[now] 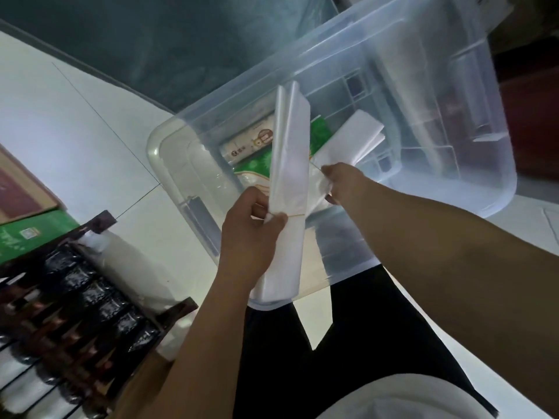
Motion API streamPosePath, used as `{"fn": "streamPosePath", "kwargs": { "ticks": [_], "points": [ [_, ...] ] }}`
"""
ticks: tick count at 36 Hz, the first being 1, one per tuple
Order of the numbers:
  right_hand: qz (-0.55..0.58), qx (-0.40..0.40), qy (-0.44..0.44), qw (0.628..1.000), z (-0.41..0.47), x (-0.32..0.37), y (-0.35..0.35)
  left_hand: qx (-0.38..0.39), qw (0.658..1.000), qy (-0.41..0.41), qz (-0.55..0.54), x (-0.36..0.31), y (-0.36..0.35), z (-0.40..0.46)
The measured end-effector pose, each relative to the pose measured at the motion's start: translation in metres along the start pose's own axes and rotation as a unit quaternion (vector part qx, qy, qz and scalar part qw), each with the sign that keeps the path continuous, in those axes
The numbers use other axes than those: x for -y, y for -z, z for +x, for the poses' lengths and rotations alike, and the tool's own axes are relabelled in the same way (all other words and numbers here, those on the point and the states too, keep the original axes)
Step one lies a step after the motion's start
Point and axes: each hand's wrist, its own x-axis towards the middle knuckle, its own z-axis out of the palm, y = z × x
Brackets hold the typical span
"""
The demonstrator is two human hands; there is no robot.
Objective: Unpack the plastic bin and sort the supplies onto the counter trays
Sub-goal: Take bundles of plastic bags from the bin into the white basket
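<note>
A clear plastic bin (472, 189) stands on the white floor in front of me. My left hand (251, 234) grips a long bundle of folded clear plastic bags (290, 164), held upright over the bin and tied with a thin rubber band. My right hand (341, 184) reaches into the bin and pinches a second, shorter bundle of plastic bags (354, 137). On the bin's floor lie a green packet (255, 167) and a pale printed roll (248, 143), partly hidden behind the long bundle.
At the lower left stands a dark wooden tray (99, 222) with rows of black sachets (90, 291) and a white bundle (133, 273). A green box (27, 234) and a cardboard box (18, 189) sit at the left edge. My dark trousers (348, 343) show below.
</note>
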Motion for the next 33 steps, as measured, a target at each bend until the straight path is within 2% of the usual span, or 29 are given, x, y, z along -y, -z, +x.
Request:
{"fn": "streamPosePath", "kwargs": {
  "ticks": [4, 7, 14, 20, 25, 28, 33],
  "points": [
    [0.054, -0.022, 0.017, 0.998, -0.030, 0.005, 0.013, 0.006, 0.999, -0.024, -0.042, -0.001, 0.022, -0.013],
    [0.069, -0.002, 0.052, 0.996, -0.065, 0.002, 0.029, 0.019, 0.997, -0.022, -0.074, -0.006, 0.035, -0.025],
    [0.115, 0.046, 0.163, 0.979, -0.189, -0.029, 0.073, 0.053, 0.985, -0.086, -0.139, -0.025, 0.098, -0.075],
    [0.088, -0.021, 0.304, 0.948, -0.309, -0.090, 0.118, 0.140, 0.967, -0.134, -0.164, -0.073, 0.133, -0.100],
    [0.131, -0.106, 0.411, 0.896, -0.382, -0.148, 0.171, 0.247, 0.943, -0.174, -0.142, -0.126, 0.114, -0.124],
    [0.166, -0.154, 0.444, 0.867, -0.408, -0.179, 0.207, 0.288, 0.929, -0.183, -0.146, -0.151, 0.088, -0.148],
    [0.229, -0.152, 0.484, 0.830, -0.432, -0.219, 0.270, 0.335, 0.915, -0.170, -0.147, -0.179, 0.035, -0.199]
  ]
}}
